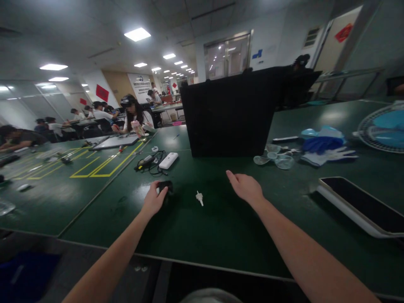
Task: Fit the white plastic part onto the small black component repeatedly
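My left hand [155,198] is closed round a small black object [166,186], blurred and partly covered by the fingers, just above the green table. To its right a small whitish piece with thin ends [199,198] lies on the tabletop, between my two hands. My right hand [248,185] is farther right, in front of a large black box-like panel [229,118]. Its fingers are curled together and its thumb side faces up. Whatever it holds, if anything, is hidden.
A white power bank or adapter [168,160] and black cables [154,162] lie beyond my left hand. At right are clear plastic cups [282,160], blue-white gloves [325,147], a dark-topped tablet-like device [362,202] and a round fan guard [368,130]. Several people sit at tables behind.
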`<control>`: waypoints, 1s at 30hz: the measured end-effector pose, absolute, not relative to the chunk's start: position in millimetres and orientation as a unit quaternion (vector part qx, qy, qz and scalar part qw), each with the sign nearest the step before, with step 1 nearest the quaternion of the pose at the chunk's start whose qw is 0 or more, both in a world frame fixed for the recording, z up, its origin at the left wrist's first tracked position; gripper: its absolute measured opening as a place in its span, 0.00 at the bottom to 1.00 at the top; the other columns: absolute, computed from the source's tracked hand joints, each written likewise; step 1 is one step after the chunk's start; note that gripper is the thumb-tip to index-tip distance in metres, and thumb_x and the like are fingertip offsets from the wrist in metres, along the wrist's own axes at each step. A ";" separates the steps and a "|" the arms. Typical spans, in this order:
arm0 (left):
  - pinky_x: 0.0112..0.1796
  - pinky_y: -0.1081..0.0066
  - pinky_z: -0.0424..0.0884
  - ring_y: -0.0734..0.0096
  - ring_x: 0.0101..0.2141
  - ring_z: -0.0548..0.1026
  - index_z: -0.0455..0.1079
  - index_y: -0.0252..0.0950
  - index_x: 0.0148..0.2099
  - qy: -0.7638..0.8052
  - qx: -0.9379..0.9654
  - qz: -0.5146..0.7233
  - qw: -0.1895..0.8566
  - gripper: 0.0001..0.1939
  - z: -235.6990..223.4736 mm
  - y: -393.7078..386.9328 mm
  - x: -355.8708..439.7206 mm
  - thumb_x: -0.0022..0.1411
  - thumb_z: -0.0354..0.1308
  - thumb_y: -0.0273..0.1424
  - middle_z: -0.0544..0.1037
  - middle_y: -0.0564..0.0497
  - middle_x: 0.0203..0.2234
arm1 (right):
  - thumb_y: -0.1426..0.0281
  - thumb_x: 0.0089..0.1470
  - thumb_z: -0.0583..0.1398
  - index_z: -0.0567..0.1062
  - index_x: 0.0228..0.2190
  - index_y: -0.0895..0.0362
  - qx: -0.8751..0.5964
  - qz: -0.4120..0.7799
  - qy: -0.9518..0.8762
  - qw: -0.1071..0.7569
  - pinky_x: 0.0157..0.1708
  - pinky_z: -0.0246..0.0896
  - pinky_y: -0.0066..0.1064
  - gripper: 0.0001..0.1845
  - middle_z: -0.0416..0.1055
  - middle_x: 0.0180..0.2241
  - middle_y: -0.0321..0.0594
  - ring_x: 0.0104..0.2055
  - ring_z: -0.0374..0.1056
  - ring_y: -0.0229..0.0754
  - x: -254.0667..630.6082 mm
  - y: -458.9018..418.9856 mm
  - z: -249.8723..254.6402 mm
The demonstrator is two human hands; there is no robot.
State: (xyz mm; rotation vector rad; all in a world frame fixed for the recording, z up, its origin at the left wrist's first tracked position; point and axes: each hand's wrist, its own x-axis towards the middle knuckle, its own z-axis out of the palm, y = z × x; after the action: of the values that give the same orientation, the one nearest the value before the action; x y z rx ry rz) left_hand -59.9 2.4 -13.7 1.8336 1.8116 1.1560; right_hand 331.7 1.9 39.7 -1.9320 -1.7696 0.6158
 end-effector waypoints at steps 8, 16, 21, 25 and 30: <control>0.45 0.60 0.73 0.57 0.44 0.79 0.60 0.36 0.60 0.606 0.665 0.354 0.256 0.26 -13.4 -0.4 32.7 0.68 0.51 0.47 0.77 0.39 0.47 | 0.38 0.61 0.39 0.76 0.29 0.55 -0.691 0.217 -0.649 0.232 0.26 0.60 0.33 0.41 0.73 0.25 0.43 0.26 0.69 0.43 330.8 -1.3 39.9; 0.54 0.51 0.69 0.50 0.52 0.75 0.62 0.39 0.61 0.492 0.793 0.266 0.242 0.24 9.2 -35.2 168.6 0.67 0.54 0.43 0.76 0.38 0.52 | 0.40 0.63 0.37 0.78 0.29 0.53 -0.699 0.152 -0.636 0.289 0.29 0.56 0.32 0.43 0.77 0.29 0.44 0.33 0.72 0.46 334.9 -1.1 40.6; 0.54 0.50 0.68 0.49 0.52 0.74 0.61 0.34 0.62 0.461 0.805 0.272 0.256 0.24 9.2 -32.2 208.0 0.68 0.52 0.39 0.74 0.35 0.52 | 0.38 0.61 0.38 0.78 0.25 0.54 -0.691 0.216 -0.607 0.327 0.31 0.58 0.33 0.44 0.77 0.28 0.43 0.32 0.72 0.45 343.8 9.4 25.7; 0.57 0.50 0.65 0.50 0.54 0.72 0.63 0.35 0.59 0.469 0.785 0.299 0.273 0.23 16.8 -25.2 205.3 0.67 0.54 0.40 0.73 0.36 0.53 | 0.37 0.59 0.33 0.79 0.26 0.57 -0.686 0.269 -0.525 0.426 0.32 0.62 0.34 0.49 0.76 0.27 0.46 0.30 0.72 0.45 358.8 21.3 18.7; 0.57 0.54 0.65 0.55 0.56 0.70 0.63 0.37 0.59 0.491 0.713 0.439 0.241 0.23 19.7 -6.3 139.0 0.67 0.55 0.41 0.71 0.38 0.55 | 0.38 0.59 0.44 0.80 0.33 0.57 -0.652 0.227 -0.619 0.375 0.32 0.63 0.34 0.40 0.76 0.29 0.44 0.31 0.71 0.44 367.4 15.2 34.5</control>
State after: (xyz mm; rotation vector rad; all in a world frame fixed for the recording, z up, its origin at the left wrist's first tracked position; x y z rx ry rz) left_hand 139.0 -6.3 19.7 1.9510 1.3432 1.2006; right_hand 367.4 15.2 34.5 -1.6676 -1.5852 0.5798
